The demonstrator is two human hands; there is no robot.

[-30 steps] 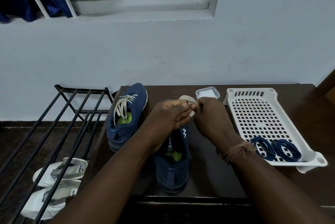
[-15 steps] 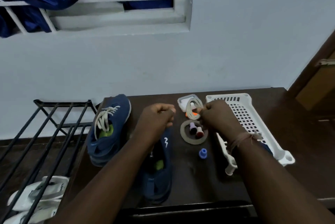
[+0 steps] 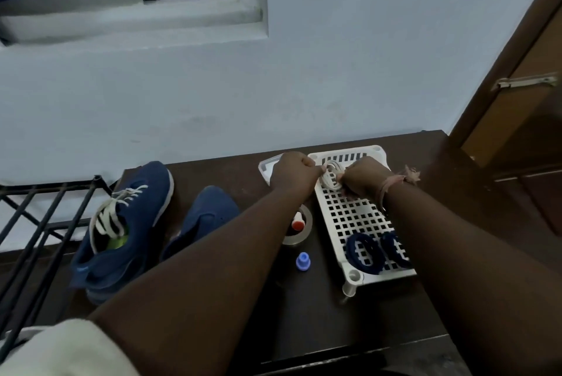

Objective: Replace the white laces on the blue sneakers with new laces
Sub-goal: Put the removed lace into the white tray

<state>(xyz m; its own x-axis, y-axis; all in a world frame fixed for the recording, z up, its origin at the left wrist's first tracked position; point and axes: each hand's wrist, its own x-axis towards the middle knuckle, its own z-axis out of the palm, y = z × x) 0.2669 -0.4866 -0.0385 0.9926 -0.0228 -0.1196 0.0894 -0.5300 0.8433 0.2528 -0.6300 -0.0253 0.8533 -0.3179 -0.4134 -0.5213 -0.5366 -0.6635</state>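
Head view, both hands [image 3: 292, 174] [image 3: 363, 179] gripping coiled white lace [image 3: 332, 176]

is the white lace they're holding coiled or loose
Coiled: the white lace sits in loops pinched between left hand and right hand.

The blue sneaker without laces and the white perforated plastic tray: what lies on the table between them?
In the head view, a roll of clear tape with a red-capped small object inside, and a small blue cap. The left forearm crosses over this stretch.

Sneakers [image 3: 127, 223] matt blue cloth; tray [image 3: 359, 217] perforated white plastic; table [image 3: 319, 314] dark smooth wood; rack [image 3: 39, 223] black metal.
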